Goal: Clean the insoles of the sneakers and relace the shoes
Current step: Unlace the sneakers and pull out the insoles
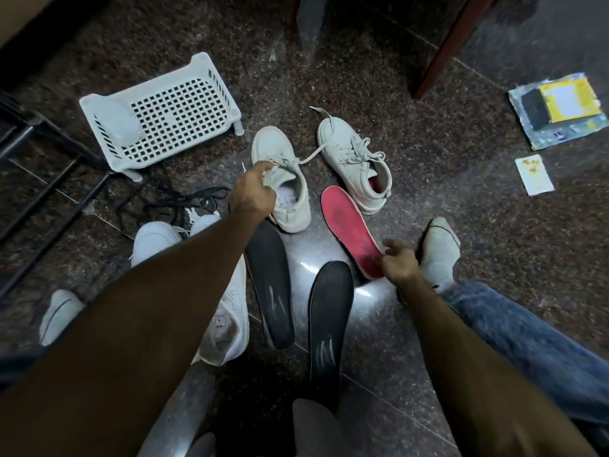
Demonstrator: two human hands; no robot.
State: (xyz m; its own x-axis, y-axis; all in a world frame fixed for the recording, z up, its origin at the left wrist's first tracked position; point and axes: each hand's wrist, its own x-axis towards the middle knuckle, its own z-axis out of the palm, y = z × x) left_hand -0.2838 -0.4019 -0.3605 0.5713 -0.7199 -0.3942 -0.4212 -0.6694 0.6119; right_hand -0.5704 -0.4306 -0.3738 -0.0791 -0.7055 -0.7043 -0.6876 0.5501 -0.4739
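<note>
Two hands work at once: the left hand pinches the tongue of the grey sneaker at twelve o'clock, so it should hold that open while the right hand, fingers curled on the red insole at two o'clock, lifts it heel-first.

Your left hand gripped the near pale canvas sneaker; its laced twin stood right. The red foam insole lay before them, under your right hand.
</note>
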